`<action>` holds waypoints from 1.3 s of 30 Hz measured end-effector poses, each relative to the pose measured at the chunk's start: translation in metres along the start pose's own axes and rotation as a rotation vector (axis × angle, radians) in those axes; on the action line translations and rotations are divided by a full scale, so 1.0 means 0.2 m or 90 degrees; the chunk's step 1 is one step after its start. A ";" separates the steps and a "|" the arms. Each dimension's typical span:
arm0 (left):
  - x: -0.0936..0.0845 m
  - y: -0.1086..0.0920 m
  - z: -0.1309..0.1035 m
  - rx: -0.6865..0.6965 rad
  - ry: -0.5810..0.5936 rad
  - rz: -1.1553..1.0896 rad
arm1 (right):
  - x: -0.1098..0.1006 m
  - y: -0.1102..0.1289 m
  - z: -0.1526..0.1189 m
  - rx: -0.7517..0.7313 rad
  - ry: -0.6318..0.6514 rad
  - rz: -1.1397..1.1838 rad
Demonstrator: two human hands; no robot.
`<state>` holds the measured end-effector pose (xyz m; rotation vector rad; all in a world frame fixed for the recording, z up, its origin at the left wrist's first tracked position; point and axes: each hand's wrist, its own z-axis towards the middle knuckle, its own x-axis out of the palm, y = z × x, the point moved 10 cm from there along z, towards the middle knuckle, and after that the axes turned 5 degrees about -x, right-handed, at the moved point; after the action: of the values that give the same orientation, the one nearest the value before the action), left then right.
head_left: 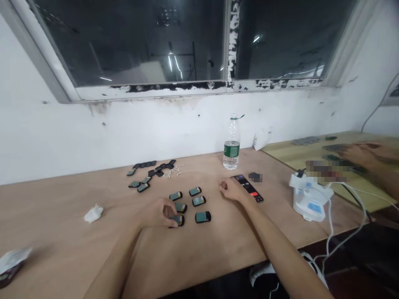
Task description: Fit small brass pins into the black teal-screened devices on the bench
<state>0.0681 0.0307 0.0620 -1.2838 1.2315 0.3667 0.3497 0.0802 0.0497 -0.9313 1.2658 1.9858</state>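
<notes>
Two columns of small black-rimmed devices with greenish faces lie on the brown table (156, 257). My left hand (158, 212) has its thumb and fingers on the nearest device of the left column (179, 220), which still lies on the table. Just beyond it are a second device (181, 207) and a third (176, 195). The right column holds a near device (203, 216), a middle one (198, 201) and a far one (195, 191). My right hand (232, 189) rests beside the phone (249, 189), its fingers curled; whether they hold something small cannot be made out.
Several black pieces (158, 170) and small white bits (171, 171) lie toward the wall. A water bottle (231, 149) stands behind the phone. Crumpled tissue (93, 213) is at left, a white power strip (310, 201) with cables at right. Another person's hands (364, 155) are at far right.
</notes>
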 end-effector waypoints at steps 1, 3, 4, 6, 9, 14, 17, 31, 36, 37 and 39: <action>-0.01 -0.02 0.01 0.018 -0.031 0.005 | 0.01 0.01 0.00 -0.008 0.007 -0.001; -0.04 -0.06 0.02 0.079 -0.093 0.005 | 0.03 0.04 -0.01 -0.021 0.024 0.007; -0.04 -0.08 0.03 0.116 -0.113 0.000 | 0.04 0.05 -0.01 -0.026 0.031 0.013; -0.03 -0.11 0.04 0.181 -0.129 -0.016 | 0.06 0.08 -0.01 -0.039 0.037 0.022; -0.01 -0.09 0.06 0.196 -0.126 -0.008 | 0.07 0.12 -0.02 -0.056 0.035 0.022; -0.04 -0.05 0.05 0.162 -0.140 0.017 | 0.08 0.14 -0.03 -0.077 0.032 0.054; -0.04 -0.03 0.05 0.151 -0.132 0.017 | 0.11 0.18 -0.03 -0.091 0.046 0.110; 0.19 -0.43 -0.01 0.288 -0.114 0.011 | 0.12 0.34 -0.03 -0.098 0.004 0.468; 0.31 -0.46 0.02 0.300 -0.117 0.054 | 0.15 0.40 -0.05 -0.112 0.061 0.540; 0.31 -0.45 0.03 0.293 -0.127 0.065 | 0.15 0.40 -0.05 -0.113 0.069 0.544; 0.29 -0.42 0.04 0.270 -0.147 0.084 | 0.15 0.40 -0.06 -0.116 0.077 0.547</action>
<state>0.1606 -0.0136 0.0554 -0.7777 1.1251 0.3160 0.2722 0.0430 0.0621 -0.6340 1.7732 2.7582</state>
